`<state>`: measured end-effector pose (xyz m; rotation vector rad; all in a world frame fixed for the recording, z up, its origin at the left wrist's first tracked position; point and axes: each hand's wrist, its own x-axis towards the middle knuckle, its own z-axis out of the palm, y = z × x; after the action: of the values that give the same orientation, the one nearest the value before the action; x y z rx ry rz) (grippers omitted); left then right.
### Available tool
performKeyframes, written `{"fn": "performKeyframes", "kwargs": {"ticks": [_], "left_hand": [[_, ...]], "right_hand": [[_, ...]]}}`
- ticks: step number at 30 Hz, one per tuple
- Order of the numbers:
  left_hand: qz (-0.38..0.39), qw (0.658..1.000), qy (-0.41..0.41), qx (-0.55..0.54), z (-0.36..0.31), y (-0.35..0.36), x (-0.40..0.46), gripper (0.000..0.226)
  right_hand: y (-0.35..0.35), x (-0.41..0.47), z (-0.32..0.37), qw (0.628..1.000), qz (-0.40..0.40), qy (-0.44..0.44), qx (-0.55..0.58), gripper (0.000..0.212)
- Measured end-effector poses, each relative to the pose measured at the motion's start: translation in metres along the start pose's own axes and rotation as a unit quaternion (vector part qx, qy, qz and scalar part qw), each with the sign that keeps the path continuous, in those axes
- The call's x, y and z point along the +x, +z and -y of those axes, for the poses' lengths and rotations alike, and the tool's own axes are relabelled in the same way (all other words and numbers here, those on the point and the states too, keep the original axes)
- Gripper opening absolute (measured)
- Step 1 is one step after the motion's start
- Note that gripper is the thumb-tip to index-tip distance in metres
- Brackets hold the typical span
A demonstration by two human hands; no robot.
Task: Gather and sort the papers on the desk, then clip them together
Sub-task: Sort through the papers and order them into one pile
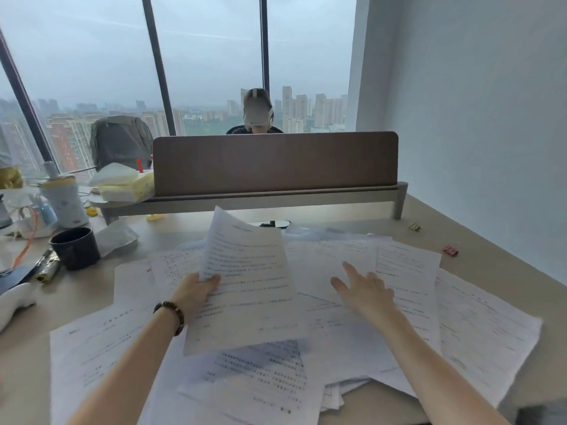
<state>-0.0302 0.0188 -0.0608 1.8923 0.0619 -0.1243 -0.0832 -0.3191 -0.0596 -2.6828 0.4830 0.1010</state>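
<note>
Pinching a limp, curling sheet [245, 271] at its left edge, the left hand [196, 294] lifts it while the right hand [365, 291] hovers open and empty over loose papers [478, 326], best squared by edges.

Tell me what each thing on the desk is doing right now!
Left hand: gripping a sheet.
Sheet: lifted, tilted up off the pile.
Right hand: open, fingers spread over the papers.
Papers: scattered, overlapping, unclipped.
Pink clip: lying apart from the papers.
Mug: upright.
</note>
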Motion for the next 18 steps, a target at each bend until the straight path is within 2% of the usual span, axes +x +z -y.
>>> {"fn": "performKeyframes", "kwargs": {"ticks": [3,6,14,18], "left_hand": [[-0.005,0.998,-0.049,0.024,0.015,-0.002,0.003,0.024],[-0.006,0.998,-0.067,0.011,0.022,0.000,0.004,0.024],[0.005,0.998,-0.060,-0.033,0.031,-0.001,0.005,0.015],[-0.007,0.998,-0.052,-0.035,0.030,0.001,0.003,0.015]], "right_hand": [[0.013,0.002,-0.009,0.997,0.032,0.016,-0.072,0.070],[0.021,0.006,-0.007,0.993,0.033,0.010,-0.109,0.064],[0.014,0.017,-0.007,0.998,0.010,0.028,-0.052,0.061],[0.019,0.019,-0.011,0.996,0.004,0.026,-0.085,0.063]]}}
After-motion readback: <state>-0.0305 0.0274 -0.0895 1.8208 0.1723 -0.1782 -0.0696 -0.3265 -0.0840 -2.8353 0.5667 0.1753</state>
